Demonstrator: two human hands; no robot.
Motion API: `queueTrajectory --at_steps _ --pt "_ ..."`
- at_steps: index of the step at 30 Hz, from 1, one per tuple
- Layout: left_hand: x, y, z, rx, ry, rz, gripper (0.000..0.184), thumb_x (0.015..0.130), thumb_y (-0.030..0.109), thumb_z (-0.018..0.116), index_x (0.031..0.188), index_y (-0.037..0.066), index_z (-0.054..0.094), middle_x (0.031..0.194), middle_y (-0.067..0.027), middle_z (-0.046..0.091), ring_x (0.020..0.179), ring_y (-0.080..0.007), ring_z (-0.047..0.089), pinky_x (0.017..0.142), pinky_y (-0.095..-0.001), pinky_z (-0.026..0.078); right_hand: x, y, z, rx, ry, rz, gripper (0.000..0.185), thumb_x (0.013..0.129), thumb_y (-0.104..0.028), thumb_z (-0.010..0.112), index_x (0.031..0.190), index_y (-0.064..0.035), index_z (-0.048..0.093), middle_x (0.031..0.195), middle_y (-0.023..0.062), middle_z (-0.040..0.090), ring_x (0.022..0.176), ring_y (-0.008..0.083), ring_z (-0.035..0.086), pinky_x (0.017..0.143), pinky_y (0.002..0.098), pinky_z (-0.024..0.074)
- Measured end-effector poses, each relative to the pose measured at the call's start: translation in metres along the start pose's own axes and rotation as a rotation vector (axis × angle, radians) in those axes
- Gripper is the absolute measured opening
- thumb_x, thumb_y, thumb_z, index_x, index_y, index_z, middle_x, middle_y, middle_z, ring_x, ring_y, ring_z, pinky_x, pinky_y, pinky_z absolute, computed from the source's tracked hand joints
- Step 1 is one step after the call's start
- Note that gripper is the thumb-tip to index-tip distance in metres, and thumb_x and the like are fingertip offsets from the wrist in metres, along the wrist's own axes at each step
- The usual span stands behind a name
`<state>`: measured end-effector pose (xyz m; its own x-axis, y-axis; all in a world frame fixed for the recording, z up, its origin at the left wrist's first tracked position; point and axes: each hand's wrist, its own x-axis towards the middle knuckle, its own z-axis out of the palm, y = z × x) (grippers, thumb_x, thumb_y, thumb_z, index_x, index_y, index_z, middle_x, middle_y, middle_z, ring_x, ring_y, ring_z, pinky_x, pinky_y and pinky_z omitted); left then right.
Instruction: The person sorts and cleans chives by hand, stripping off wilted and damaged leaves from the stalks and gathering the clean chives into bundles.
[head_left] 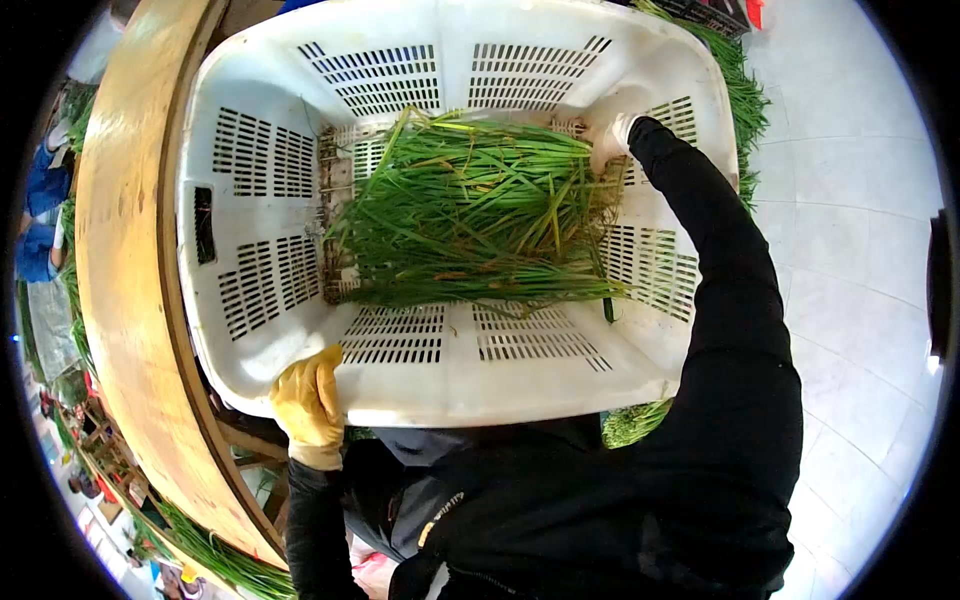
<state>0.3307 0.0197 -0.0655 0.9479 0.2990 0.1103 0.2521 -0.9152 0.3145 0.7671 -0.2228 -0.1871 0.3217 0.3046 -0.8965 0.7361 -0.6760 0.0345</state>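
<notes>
The left grip (308, 405), in a yellow glove, is closed on the near rim of the white crate (500, 395), towards its left corner. The right grip (608, 150) is inside the crate, at the brownish ends of the green stalks (470, 210); whether it is clenched I cannot tell. The stalks lie in 1 heap on the crate's bottom. 1 wooden counter (130, 250) runs along the left.

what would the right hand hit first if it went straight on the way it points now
Most likely the bundle of green stalks, at the end lying beside the right hand. Depth is unclear, so it might touch the floor of the white basket first.
</notes>
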Motion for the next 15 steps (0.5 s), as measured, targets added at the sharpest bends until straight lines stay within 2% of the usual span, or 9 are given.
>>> queueTrajectory --at_steps 1,4,5,6,8,11,12,13,15 --pt "0.000 0.001 -0.002 0.019 0.002 0.015 0.022 0.085 0.017 0.040 0.080 0.007 0.059 0.075 -0.0042 0.062 0.064 -0.0223 0.059 0.061 -0.0329 0.046 -0.010 -0.004 0.000 0.066 -0.134 0.025 0.057 0.064 -0.031 0.067 0.113 -0.0060 0.052 0.107 0.0140 0.057 0.093 0.0256 0.056 0.075 0.0353 0.0464" --pt "-0.006 -0.004 0.004 -0.070 0.045 -0.022 0.023 0.086 0.017 0.040 0.079 0.007 0.059 0.073 -0.0044 0.063 0.064 -0.0207 0.060 0.062 -0.0316 0.046 -0.004 0.017 0.045 0.404 -0.283 -0.202 0.083 0.062 -0.058 0.063 0.128 -0.0162 0.038 0.137 0.0114 0.028 0.123 0.0230 0.031 0.096 0.0402 0.0304" --pt "-0.007 -0.005 0.005 -0.086 0.053 -0.016 0.023 0.087 0.017 0.040 0.079 0.007 0.059 0.073 -0.0046 0.063 0.064 -0.0204 0.060 0.062 -0.0313 0.046 -0.042 -0.017 0.044 0.479 -0.259 0.074 0.094 0.060 -0.065 0.061 0.133 -0.0159 0.030 0.140 0.0112 0.021 0.127 0.0232 0.024 0.099 0.0406 0.0268" --pt "-0.005 -0.003 0.002 -0.061 0.048 -0.003 0.023 0.087 0.018 0.041 0.079 0.007 0.059 0.072 -0.0040 0.063 0.064 -0.0202 0.060 0.061 -0.0312 0.046 -0.045 -0.030 0.050 0.479 -0.329 0.023 0.106 0.055 -0.060 0.069 0.135 -0.0093 0.020 0.140 0.0151 0.016 0.126 0.0283 0.023 0.098 0.0415 0.0289" --pt "-0.005 0.001 0.000 -0.052 0.054 -0.007 0.023 0.088 0.018 0.041 0.079 0.008 0.059 0.072 -0.0036 0.063 0.063 -0.0203 0.060 0.061 -0.0316 0.046 -0.012 -0.032 0.094 0.416 -0.261 0.054 0.122 0.049 -0.056 0.076 0.136 -0.0015 0.010 0.139 0.0203 0.016 0.123 0.0320 0.028 0.095 0.0433 0.0344" --pt "-0.003 0.003 0.001 -0.052 0.065 -0.005 0.022 0.088 0.018 0.041 0.079 0.008 0.058 0.072 -0.0025 0.062 0.063 -0.0203 0.059 0.059 -0.0318 0.045 0.018 -0.047 0.145 0.175 -0.080 0.111 0.101 0.054 -0.052 0.075 0.129 -0.0002 0.031 0.132 0.0208 0.030 0.112 0.0315 0.043 0.083 0.0414 0.0444" --pt "-0.004 0.003 0.001 -0.057 0.076 0.003 0.021 0.088 0.018 0.042 0.080 0.008 0.058 0.072 -0.0025 0.062 0.062 -0.0203 0.059 0.059 -0.0313 0.045 0.018 -0.055 0.148 0.130 -0.105 0.174 0.087 0.058 -0.047 0.074 0.122 0.0013 0.039 0.128 0.0202 0.035 0.106 0.0310 0.048 0.081 0.0387 0.0458" --pt "-0.005 0.003 0.001 -0.062 0.084 0.012 0.020 0.088 0.017 0.042 0.080 0.008 0.058 0.072 -0.0025 0.062 0.062 -0.0203 0.059 0.059 -0.0308 0.045 0.013 -0.060 0.155 0.131 -0.109 0.175 0.087 0.058 -0.047 0.074 0.122 0.0013 0.039 0.128 0.0202 0.035 0.106 0.0310 0.048 0.081 0.0387 0.0458" --pt "-0.004 0.002 0.001 -0.053 0.098 0.035 0.019 0.087 0.016 0.043 0.079 0.008 0.058 0.072 -0.0028 0.062 0.062 -0.0206 0.059 0.059 -0.0304 0.045 0.002 -0.070 0.165 0.004 0.184 0.298 0.068 0.066 -0.038 0.071 0.117 0.0000 0.046 0.128 0.0160 0.037 0.109 0.0348 0.044 0.089 0.0361 0.0408"
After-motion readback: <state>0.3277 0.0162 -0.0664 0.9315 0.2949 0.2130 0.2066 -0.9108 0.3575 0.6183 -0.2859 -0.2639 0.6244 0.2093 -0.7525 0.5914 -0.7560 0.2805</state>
